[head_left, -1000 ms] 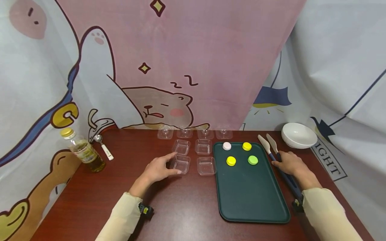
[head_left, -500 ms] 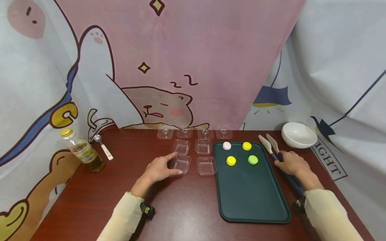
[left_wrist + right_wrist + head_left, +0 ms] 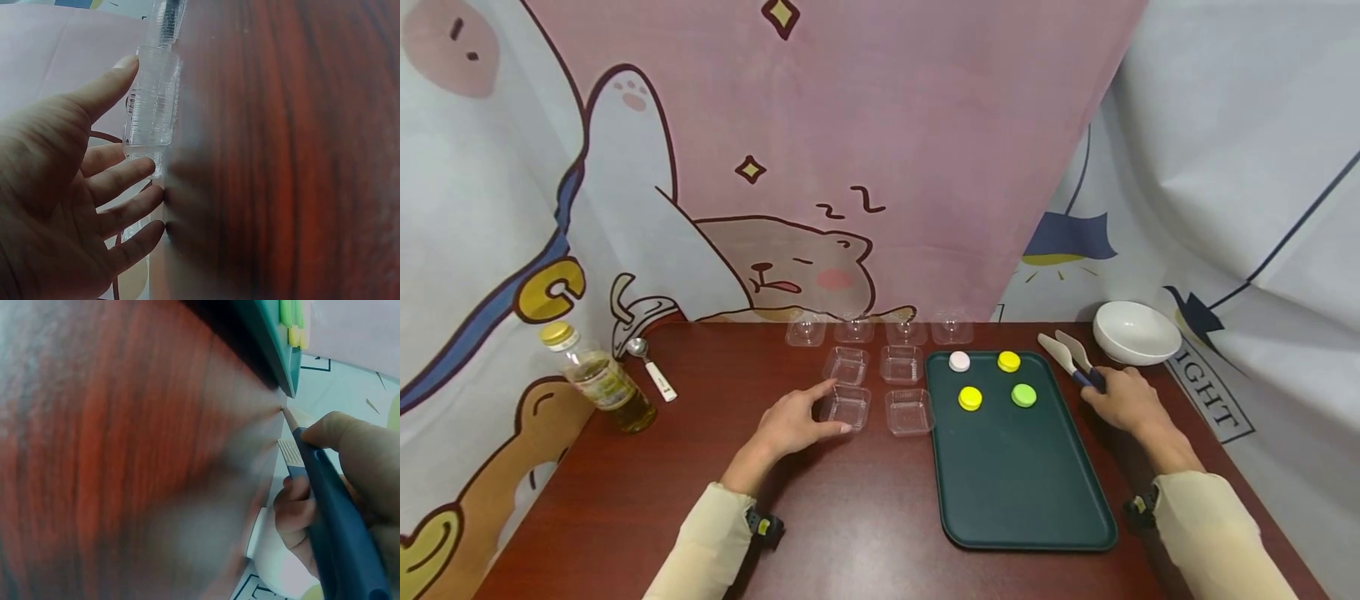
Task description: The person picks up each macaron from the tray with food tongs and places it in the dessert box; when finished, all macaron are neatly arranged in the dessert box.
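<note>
My left hand (image 3: 793, 423) stands at the front left clear plastic container (image 3: 852, 408), thumb and fingers spread around it without curling. In the left wrist view the thumb tip is close to the container's side (image 3: 150, 106); whether it touches is hard to tell. Right of the dark green tray (image 3: 1022, 483), my right hand (image 3: 1129, 402) grips a pair of tongs (image 3: 1057, 354) with pale tips and a dark blue handle (image 3: 340, 519). The tips are apart, low over the table. On the tray lie a pale pink macaron (image 3: 959, 361), two yellow macarons (image 3: 970, 398) and a green macaron (image 3: 1024, 395).
More clear containers (image 3: 910, 412) stand between hand and tray, with a row of clear lids (image 3: 951, 329) behind. A white bowl (image 3: 1137, 333) is at the back right. On the left are an oil bottle (image 3: 606, 383) and a small scoop (image 3: 658, 379).
The tongs' handle, seen earlier running back past my right wrist, is now hidden under the hand and forearm. My left hand stays at the container. The head view has turned slightly.
</note>
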Demonstrator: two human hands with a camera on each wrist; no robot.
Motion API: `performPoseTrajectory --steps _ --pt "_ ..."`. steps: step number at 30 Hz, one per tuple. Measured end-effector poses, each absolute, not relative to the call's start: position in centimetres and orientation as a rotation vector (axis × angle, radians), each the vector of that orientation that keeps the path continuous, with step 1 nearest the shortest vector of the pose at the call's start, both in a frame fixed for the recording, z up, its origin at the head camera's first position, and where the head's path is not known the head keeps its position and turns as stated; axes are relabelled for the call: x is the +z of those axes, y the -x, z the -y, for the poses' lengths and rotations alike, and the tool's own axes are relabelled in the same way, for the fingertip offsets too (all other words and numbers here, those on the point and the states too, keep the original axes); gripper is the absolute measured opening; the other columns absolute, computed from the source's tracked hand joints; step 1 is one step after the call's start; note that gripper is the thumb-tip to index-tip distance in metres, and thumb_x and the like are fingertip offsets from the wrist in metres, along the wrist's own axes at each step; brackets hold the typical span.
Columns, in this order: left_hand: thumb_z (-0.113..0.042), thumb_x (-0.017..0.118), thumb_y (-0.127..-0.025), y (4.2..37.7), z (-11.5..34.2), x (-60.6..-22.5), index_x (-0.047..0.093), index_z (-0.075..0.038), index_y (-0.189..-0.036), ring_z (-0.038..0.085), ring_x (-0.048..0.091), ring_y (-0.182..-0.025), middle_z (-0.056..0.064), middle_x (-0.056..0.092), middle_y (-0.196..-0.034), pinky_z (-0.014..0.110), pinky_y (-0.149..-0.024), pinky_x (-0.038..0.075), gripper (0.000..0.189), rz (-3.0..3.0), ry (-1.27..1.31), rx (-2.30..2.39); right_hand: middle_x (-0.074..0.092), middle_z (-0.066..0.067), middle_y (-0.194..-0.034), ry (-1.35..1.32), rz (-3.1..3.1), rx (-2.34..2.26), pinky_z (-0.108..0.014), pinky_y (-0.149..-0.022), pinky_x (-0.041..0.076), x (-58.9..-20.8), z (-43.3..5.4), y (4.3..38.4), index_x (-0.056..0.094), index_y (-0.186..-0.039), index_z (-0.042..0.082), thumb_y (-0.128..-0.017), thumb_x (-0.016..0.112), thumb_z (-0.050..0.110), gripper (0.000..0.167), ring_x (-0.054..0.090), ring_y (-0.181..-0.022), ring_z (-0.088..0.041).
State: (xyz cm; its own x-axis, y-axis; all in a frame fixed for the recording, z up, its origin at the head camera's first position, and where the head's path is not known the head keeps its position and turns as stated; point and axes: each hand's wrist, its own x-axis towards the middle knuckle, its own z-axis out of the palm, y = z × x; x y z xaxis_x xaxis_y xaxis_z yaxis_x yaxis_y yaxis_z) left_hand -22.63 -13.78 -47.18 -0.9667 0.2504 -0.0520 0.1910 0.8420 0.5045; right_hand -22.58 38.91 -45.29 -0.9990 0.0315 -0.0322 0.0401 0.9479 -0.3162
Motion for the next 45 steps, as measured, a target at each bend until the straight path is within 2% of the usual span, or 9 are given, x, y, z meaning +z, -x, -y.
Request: performPoseTrajectory --steps 6,15,19,24,27,37,45 --pt "-0.062 0.079 -0.077 22.5 13.7 -47.1 0.048 -0.027 -0.153 0.031 0.062 -0.126 0.008 0.063 -0.142 0.055 -0.088 0.054 0.089 -2.896 -0.345 0.781 0.059 -0.030 -0.104 -0.063 -3.120 -0.504 -0.055 -0.068 0.047 -45.7 -39.1 22.4 0.058 -0.130 -0.008 -0.101 0.058 0.031 0.049 0.055 -0.084 -0.037" --pt "-0.063 0.080 -0.077 22.3 13.7 -47.4 0.049 -0.028 -0.152 0.032 0.063 -0.125 0.010 0.063 -0.142 0.055 -0.090 0.054 0.088 -2.901 -0.333 0.786 0.052 -0.028 -0.101 -0.103 -3.145 -0.489 -0.045 -0.061 0.044 -45.3 -38.9 21.9 0.056 -0.130 -0.009 -0.101 0.057 0.032 0.050 0.050 -0.083 -0.036" --pt "-0.062 0.080 -0.077 22.2 13.6 -47.3 0.049 -0.028 -0.151 0.031 0.063 -0.124 0.011 0.063 -0.141 0.055 -0.090 0.054 0.088 -2.906 -0.305 0.785 0.053 -0.022 -0.092 -0.110 -3.148 -0.487 -0.037 -0.055 0.041 -45.0 -38.7 21.7 0.056 -0.131 -0.005 -0.101 0.057 0.033 0.048 0.052 -0.075 -0.031" --pt "-0.062 0.081 -0.076 21.9 13.3 -47.1 0.050 -0.025 -0.151 0.030 0.065 -0.121 0.011 0.064 -0.141 0.053 -0.086 0.055 0.089 -2.914 -0.271 0.773 0.060 -0.014 -0.081 -0.069 -3.182 -0.491 -0.043 -0.054 0.043 -44.5 -38.3 21.5 0.060 -0.126 0.001 -0.102 0.058 0.034 0.041 0.053 -0.068 -0.029" --pt "-0.061 0.081 -0.076 21.8 13.2 -47.0 0.051 -0.024 -0.151 0.031 0.066 -0.120 0.012 0.064 -0.140 0.053 -0.083 0.055 0.089 -2.918 -0.263 0.768 0.063 -0.016 -0.082 -0.040 -3.216 -0.502 -0.048 -0.055 0.044 -44.2 -37.9 21.2 0.060 -0.127 0.002 -0.101 0.060 0.033 0.041 0.054 -0.067 -0.030" --pt "-0.062 0.081 -0.075 21.6 13.1 -47.1 0.053 -0.023 -0.149 0.032 0.069 -0.110 0.012 0.067 -0.136 0.050 -0.077 0.054 0.089 -2.951 -0.254 0.737 0.064 -0.011 -0.079 0.076 -3.294 -0.535 -0.044 -0.055 0.042 -43.7 -36.2 20.6 0.059 -0.133 0.004 -0.100 0.063 0.029 0.041 0.051 -0.064 -0.025" --pt "-0.062 0.081 -0.076 21.5 13.0 -47.0 0.051 -0.023 -0.150 0.036 0.067 -0.115 0.009 0.065 -0.139 0.053 -0.081 0.054 0.089 -2.942 -0.230 0.738 0.066 -0.014 -0.084 0.171 -3.308 -0.523 -0.044 -0.056 0.044 -43.1 -35.0 20.2 0.058 -0.135 0.001 -0.100 0.063 0.030 0.046 0.053 -0.065 -0.024"
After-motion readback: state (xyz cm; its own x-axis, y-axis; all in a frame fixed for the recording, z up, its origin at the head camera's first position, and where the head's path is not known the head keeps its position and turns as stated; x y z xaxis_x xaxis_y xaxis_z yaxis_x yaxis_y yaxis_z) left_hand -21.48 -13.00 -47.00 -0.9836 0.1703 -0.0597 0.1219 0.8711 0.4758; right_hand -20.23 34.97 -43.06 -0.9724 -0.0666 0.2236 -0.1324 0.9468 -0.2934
